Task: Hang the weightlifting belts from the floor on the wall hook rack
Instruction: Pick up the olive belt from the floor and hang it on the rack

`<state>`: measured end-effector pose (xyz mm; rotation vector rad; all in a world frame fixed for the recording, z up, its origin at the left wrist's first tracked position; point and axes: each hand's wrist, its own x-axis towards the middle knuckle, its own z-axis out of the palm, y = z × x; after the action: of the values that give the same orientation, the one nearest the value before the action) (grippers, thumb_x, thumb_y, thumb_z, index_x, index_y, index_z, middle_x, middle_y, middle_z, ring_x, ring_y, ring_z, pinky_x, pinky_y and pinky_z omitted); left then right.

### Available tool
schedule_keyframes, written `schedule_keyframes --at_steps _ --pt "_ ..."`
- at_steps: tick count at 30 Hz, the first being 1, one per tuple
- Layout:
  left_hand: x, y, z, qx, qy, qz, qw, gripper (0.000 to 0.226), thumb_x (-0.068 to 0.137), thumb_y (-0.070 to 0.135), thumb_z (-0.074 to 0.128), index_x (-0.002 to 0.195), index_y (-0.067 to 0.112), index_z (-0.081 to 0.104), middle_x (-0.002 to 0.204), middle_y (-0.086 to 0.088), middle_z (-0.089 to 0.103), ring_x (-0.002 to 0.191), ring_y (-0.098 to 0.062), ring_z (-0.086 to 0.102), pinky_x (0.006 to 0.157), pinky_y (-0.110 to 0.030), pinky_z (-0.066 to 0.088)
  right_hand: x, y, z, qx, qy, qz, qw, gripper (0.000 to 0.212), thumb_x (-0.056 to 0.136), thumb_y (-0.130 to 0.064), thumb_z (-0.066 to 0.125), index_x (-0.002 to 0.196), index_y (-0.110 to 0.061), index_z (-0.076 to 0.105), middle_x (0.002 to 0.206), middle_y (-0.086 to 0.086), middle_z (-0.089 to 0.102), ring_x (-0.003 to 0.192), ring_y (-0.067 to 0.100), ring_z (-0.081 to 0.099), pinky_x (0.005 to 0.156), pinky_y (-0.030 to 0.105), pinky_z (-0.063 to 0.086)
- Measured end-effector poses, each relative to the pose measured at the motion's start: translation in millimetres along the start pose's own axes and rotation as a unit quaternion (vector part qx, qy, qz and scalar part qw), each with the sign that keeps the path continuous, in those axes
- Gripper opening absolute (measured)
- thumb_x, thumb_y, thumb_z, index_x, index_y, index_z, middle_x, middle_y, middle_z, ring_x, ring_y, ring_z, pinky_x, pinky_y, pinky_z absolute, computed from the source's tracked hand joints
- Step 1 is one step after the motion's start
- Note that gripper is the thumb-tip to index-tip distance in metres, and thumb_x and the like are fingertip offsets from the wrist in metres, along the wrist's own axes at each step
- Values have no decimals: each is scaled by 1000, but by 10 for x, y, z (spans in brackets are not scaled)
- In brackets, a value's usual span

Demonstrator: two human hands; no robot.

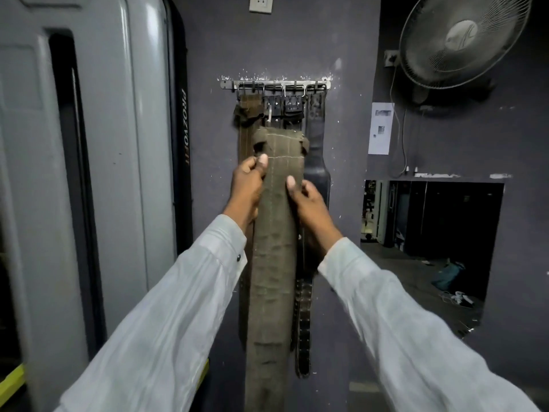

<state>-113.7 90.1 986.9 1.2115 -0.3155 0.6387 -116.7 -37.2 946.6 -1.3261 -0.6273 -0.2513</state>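
Sleeves (166, 307), L hand (246, 185), R hand (312, 203), each grip pinching olive belt (273, 263), btm end cut off, rack (276, 84) hooks part-hidden.

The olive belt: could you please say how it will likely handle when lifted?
Probably fairly stiff: the olive belt hangs nearly flat and straight below the left hand and right hand. Likely grippy, given its rough stitched fabric.

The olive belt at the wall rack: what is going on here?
A person grips an olive weightlifting belt with the left hand and the right hand, upright before the wall hook rack. Other belts already hang there, among them a black leather belt. The olive belt's top end is below the hooks, seemingly not yet hung.
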Motion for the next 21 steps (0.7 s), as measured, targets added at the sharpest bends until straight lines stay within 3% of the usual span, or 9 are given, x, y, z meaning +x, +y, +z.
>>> schedule_keyframes --at_steps 5,7,10,13,16,19,21 --pt "-224 -129 -122 62 -82 8 995 29 103 23 49 126 6 59 119 -18 69 104 -25 68 93 -44 57 184 -147 2 96 -9 36 995 30 100 -23 56 116 2 64 103 15 72 89 22 71 72 28 61" --pt "-307 -192 -256 86 -125 1 988 32 103 20 51 133 9 54 120 -12 69 103 -20 69 87 -35 60 189 -82 46 126 12 30 992 36 97 -18 60 124 6 59 109 21 71 93 26 71 79 36 61" --pt "-427 -338 -447 99 -180 -32 978 44 98 9 58 140 13 45 125 -8 66 108 -17 68 88 -33 59 206 -44 118 146 40 -9 988 30 95 -12 62 122 2 61 107 17 72 93 25 71 87 43 59" --pt "-468 -405 -466 172 -153 24 973 44 96 4 58 137 17 48 127 -6 66 117 -18 65 99 -38 54 229 -51 187 155 52 -37 986 18 96 -7 61 114 -6 63 109 17 70 97 28 69 90 45 58" --pt "-470 -414 -440 287 -90 104 948 44 94 12 60 135 19 50 128 1 65 118 -11 63 108 -41 48 251 -19 246 186 70 -27 980 15 96 -6 60 110 -6 63 108 20 69 100 33 67 96 55 53" --pt "-507 -449 -618 277 -155 48 947 60 91 23 65 145 23 40 137 2 60 124 -12 59 108 -39 48 268 -16 230 170 84 -23 982 22 95 -7 61 116 1 63 103 17 71 96 30 68 97 53 53" --pt "-608 -516 -725 271 -204 15 941 64 91 21 65 148 22 36 141 0 57 129 -13 56 109 -39 46 294 -8 214 152 89 -25 984 28 94 -8 62 120 4 62 110 21 71 100 31 68 99 53 52"
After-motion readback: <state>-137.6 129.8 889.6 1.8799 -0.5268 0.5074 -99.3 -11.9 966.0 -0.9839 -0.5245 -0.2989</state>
